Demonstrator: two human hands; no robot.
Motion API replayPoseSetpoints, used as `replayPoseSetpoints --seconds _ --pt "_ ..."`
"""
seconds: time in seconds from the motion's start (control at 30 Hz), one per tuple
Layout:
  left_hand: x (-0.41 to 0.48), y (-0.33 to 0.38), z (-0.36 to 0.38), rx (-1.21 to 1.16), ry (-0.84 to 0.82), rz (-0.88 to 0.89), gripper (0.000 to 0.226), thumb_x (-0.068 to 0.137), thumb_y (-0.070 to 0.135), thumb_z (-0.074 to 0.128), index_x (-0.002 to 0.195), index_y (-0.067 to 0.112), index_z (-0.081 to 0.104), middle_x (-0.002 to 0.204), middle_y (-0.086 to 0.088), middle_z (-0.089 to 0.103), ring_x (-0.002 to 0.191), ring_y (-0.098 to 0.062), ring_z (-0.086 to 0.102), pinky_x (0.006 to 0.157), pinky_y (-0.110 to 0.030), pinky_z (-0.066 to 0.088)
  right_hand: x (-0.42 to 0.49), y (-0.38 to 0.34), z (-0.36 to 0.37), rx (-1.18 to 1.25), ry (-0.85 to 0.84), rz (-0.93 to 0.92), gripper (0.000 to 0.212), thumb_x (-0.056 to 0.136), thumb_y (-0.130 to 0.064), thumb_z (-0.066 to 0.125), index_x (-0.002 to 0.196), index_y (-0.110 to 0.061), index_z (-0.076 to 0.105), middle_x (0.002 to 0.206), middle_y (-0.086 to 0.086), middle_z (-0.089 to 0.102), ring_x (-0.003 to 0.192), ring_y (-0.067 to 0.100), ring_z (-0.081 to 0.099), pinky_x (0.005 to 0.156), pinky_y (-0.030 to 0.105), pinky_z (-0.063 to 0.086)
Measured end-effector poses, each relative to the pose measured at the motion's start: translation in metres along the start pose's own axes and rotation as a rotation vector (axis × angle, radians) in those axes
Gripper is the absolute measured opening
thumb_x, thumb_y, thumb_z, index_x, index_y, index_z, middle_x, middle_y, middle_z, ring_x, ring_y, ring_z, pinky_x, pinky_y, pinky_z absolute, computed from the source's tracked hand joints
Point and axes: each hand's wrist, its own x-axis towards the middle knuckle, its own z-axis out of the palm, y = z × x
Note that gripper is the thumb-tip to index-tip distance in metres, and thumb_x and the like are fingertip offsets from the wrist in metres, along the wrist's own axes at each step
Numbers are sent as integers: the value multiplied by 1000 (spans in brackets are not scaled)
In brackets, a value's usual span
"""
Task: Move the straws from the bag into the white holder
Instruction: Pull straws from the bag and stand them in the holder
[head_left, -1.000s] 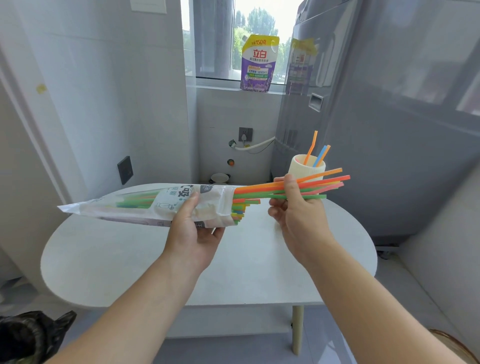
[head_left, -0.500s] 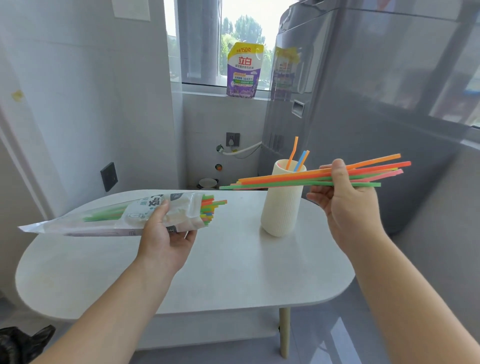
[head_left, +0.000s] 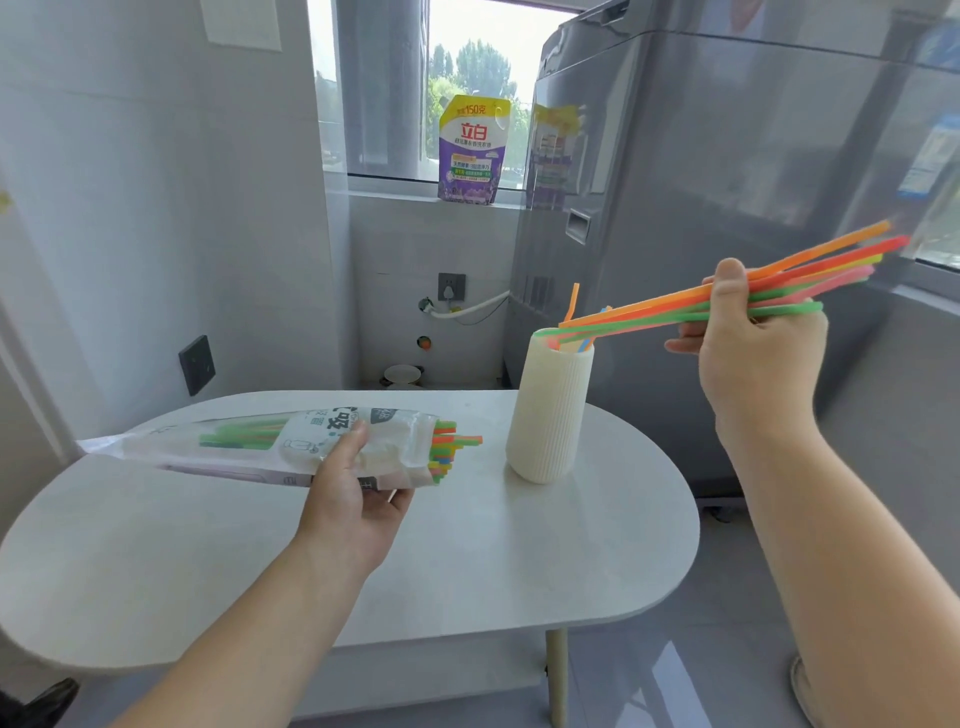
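My left hand (head_left: 353, 493) grips a clear plastic bag (head_left: 244, 449) of coloured straws, held level over the white table (head_left: 467, 561); straw ends (head_left: 449, 452) stick out of its open right end. A ribbed white holder (head_left: 550, 415) stands on the table to the right of the bag, with a few straws upright in it. My right hand (head_left: 753, 343) pinches a bundle of orange, red, green and pink straws (head_left: 675, 304). The bundle slants down to the left, and its lower tips sit at the holder's rim.
A tall grey appliance (head_left: 727, 182) stands right behind the holder and the table's right end. A purple detergent pouch (head_left: 471, 150) sits on the window sill. White walls close in on the left. Floor shows to the right of the table.
My right hand has tilted the pulled-out bundle and brought its left tips down to the holder's mouth. The bag in my left hand has dropped lower, closer to the table.
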Motion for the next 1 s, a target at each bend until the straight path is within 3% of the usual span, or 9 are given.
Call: replayPoseSetpoints --seconds 0.27,0.47,0.63,0.83,1.0 --pt "1 0 -2 2 10 -8 40 92 23 71 131 26 63 94 1 82 90 -17 78 68 -32 64 16 -1 4 -109 5 -23 28 95 -46 56 79 -26 66 54 -18 68 49 10 71 58 36 64" --pt "-2 -2 0 20 3 -20 34 92 23 71 125 26 65 104 1 81 95 -18 76 70 -33 62 27 9 11 -213 -91 12 37 96 -45 57 90 -11 68 52 -15 68 46 12 70 53 27 58" --pt "-4 0 0 16 4 -20 29 93 22 70 122 27 66 104 0 80 93 -17 77 65 -32 64 36 15 35 -273 -189 73 29 97 -39 61 79 -16 64 51 -7 67 44 13 70 42 17 53" --pt "-4 3 -2 25 -16 -19 23 94 22 69 116 28 66 94 2 82 94 -17 76 67 -32 64 40 22 59 -402 -346 124 30 94 -38 68 87 -9 67 75 11 75 48 17 72 59 32 64" --pt "-4 5 -2 20 -18 -14 24 94 22 70 116 28 66 91 3 83 99 -19 75 66 -32 64 34 26 67 -378 -374 125 31 85 -34 80 99 -8 69 80 7 74 53 16 73 69 41 65"
